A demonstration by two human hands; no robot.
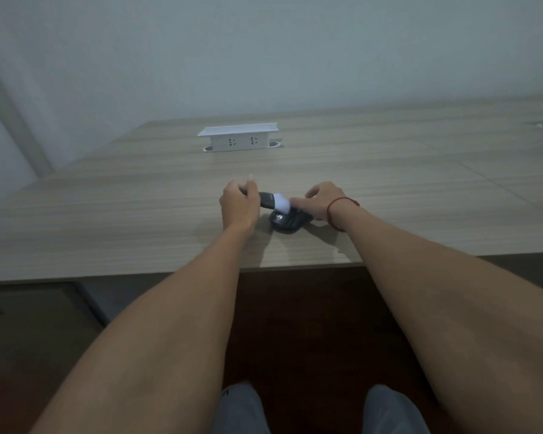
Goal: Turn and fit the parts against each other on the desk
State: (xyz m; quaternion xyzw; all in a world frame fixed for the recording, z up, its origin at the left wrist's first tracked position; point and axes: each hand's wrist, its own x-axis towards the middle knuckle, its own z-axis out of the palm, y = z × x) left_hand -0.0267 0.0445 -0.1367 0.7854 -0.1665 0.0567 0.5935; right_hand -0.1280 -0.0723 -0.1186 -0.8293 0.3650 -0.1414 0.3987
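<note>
Gripped in the curled fingers of the left hand [239, 202] is the dark handle of a small brush [271, 201], whose white bristles are laid on a black computer mouse [290, 220]. That mouse is steadied on the table [107, 214] by the right hand [322, 202], its fingers curled over the far side. A red string [334, 211] is worn on the right wrist. Mouse and brush are found near the table's near edge, about midway along it. A white socket box [238, 137] is set toward the far edge.
</note>
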